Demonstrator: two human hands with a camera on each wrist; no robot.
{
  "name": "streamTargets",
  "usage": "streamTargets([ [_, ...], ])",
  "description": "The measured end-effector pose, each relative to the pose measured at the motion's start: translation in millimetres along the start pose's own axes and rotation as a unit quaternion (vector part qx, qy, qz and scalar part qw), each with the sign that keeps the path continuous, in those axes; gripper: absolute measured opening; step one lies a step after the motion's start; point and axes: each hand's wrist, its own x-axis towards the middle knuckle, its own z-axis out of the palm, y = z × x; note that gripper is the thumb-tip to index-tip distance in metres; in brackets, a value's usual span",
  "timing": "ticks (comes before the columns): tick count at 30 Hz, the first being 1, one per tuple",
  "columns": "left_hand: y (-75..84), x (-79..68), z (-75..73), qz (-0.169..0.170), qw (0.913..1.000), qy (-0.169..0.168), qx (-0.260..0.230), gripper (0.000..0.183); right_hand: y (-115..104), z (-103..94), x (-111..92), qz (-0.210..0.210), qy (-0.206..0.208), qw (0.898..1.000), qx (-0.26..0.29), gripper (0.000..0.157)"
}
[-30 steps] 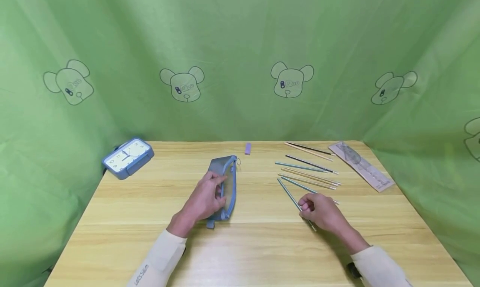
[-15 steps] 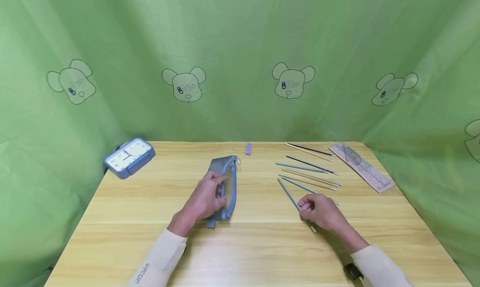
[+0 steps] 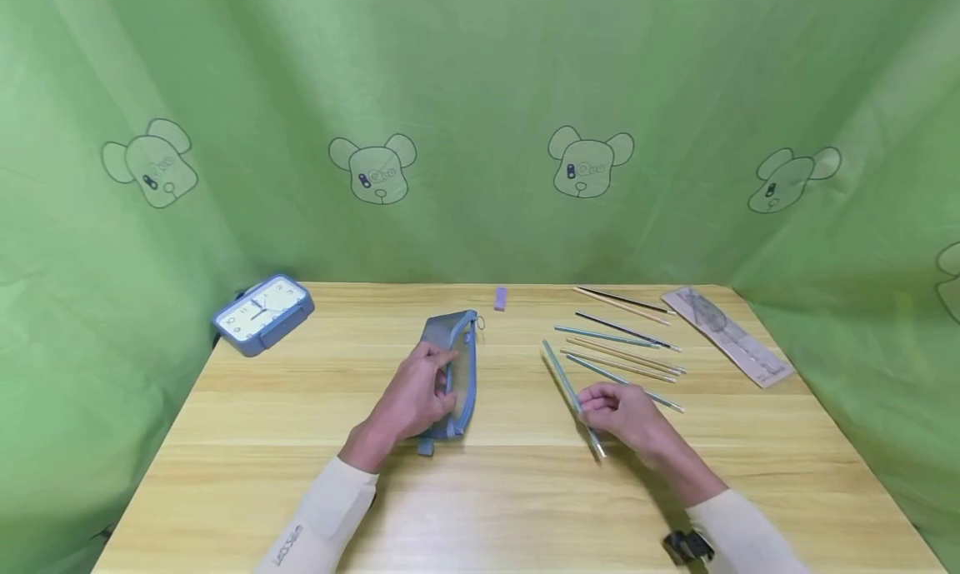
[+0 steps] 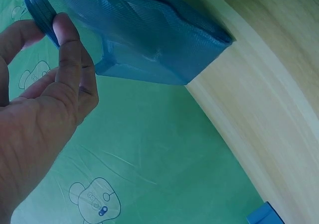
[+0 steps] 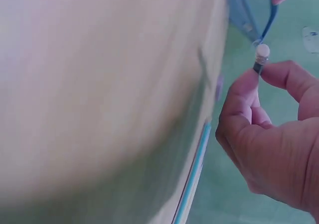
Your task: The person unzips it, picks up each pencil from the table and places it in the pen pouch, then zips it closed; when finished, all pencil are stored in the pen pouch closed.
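Note:
A blue mesh pencil case [image 3: 442, 331] with its zip undone stands on the table in the middle of the head view. My left hand [image 3: 411, 397] pinches its near zipped edge between thumb and fingers; the left wrist view shows the mesh side [image 4: 144, 40] beyond my fingertips. To the right, my right hand [image 3: 624, 411] holds a teal pencil [image 3: 557, 366] between thumb and fingertips. The pencil slants, its white eraser end toward me. In the right wrist view, that eraser [image 5: 262, 50] pokes out above the pinching fingers, overlapping the case in the background.
Several pencils in teal, tan and black lie beyond my right hand, among them a loose teal pencil [image 3: 622, 381]. A flat pinkish ruler pack [image 3: 726, 334] lies at the right. A purple eraser [image 3: 500, 298] sits at the back, a blue clock [image 3: 262, 314] at the left.
My right hand has shifted a little left with the teal pencil, which has come up off the table and away from the other pencils. The left hand keeps its grip on the case.

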Motion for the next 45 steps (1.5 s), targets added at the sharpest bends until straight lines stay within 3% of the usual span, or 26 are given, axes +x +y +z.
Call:
streamTargets([
  [11, -5.0, -6.4, -7.0, -0.014, 0.9997, 0.018, -0.004, 0.065, -52, 44.7, 18, -0.007, -0.048, 0.993, 0.112, 0.038],
  [16, -6.7, -9.1, -10.4, -0.019, 0.9994, 0.026, -0.012, 0.067, -60, 69.6, 28, 0.001, -0.084, 0.987, 0.137, 0.036],
  [24, -7.3, -12.5, -15.3, -0.023, 0.9987, 0.04, -0.022, 0.068, -73, 100.1, 40, 0.033, -0.102, 0.98, 0.166, 0.032],
  [32, -4.4, -5.4, -15.0, -0.002, 0.9991, 0.036, -0.023, 0.068, -88, 115.1, 56, 0.043, -0.072, 0.978, 0.191, 0.034],
  [45, 2.9, 6.1, 1.3, 0.009, 0.9993, 0.001, -0.037, 0.066, -96, 128.4, 64, 0.069, 0.006, 0.974, 0.218, 0.031],
])
